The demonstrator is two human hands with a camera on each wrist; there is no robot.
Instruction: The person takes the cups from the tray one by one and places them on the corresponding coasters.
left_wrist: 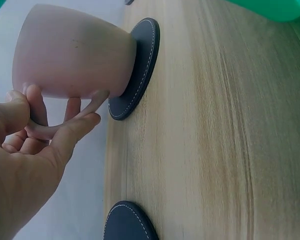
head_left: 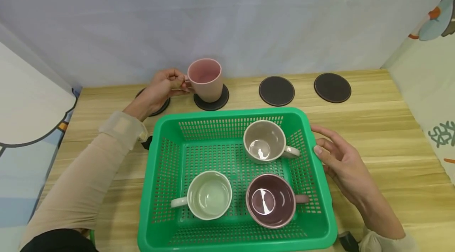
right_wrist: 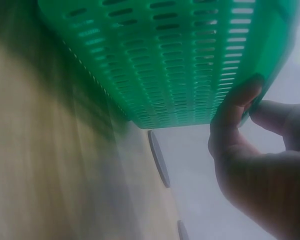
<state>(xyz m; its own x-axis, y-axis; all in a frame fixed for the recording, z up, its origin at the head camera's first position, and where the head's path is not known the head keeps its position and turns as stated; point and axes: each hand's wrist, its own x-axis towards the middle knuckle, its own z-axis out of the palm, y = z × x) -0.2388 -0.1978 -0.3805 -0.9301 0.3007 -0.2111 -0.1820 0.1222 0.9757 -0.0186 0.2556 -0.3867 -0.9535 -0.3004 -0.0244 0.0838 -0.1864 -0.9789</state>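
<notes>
With its fingers on the handle, my left hand [head_left: 160, 91] holds a pink mug [head_left: 209, 88], which stands upright at a round black coaster [head_left: 224, 100]. The left wrist view shows the mug's base against the coaster's face [left_wrist: 147, 50] and fingers curled through the handle. On the other side, my right hand [head_left: 346, 169] grips the right rim of a green perforated basket [head_left: 227, 113], thumb on top and fingers outside. Inside the basket are a beige mug [head_left: 257, 156], a pale green mug [head_left: 209, 194] and a dark mauve mug [head_left: 271, 218].
Two more black coasters [head_left: 276, 91] [head_left: 332, 87] lie to the right along the table's back edge. Another coaster [head_left: 163, 106] is partly covered by my left forearm. A pale cloth [head_left: 227, 15] hangs behind the wooden table [head_left: 384, 133]; a printed panel [head_left: 426, 86] stands right.
</notes>
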